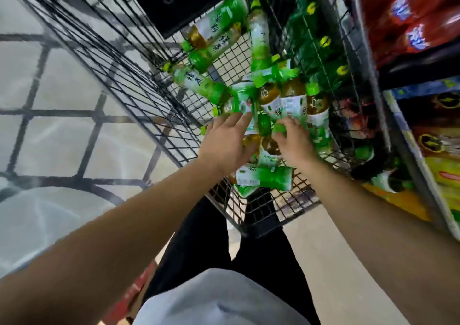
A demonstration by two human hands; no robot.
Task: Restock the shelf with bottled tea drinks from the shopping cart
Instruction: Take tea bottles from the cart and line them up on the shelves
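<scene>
Cart (154, 80): black wire basket, seen from above; the landmark for all positions below.
Cart contents: bottles (270, 95) of tea with green caps and green-and-white labels, lying loose on the cart floor in mixed directions. One cluster lies at the far end, a second at the centre, and one bottle lies crosswise at the near end.
Sign (179, 1): black panel at the far end of the cart, above the far bottles.
Left hand (227, 140): inside the cart at centre, palm down, fingers straight and spread, fingertips touching a bottle label. Nothing gripped.
Right hand (293, 141): inside the cart just right of the left hand, fingers bent down onto a green cap. Motion blur; whether it grips the bottle cannot be told.
Arms: both bare, reaching forward over the near edge of the cart.
Shelf (423, 58): right of the cart, close beside it, holding red packs above and yellow packs below.
Floor (62, 138): pale tiles left of the cart.
</scene>
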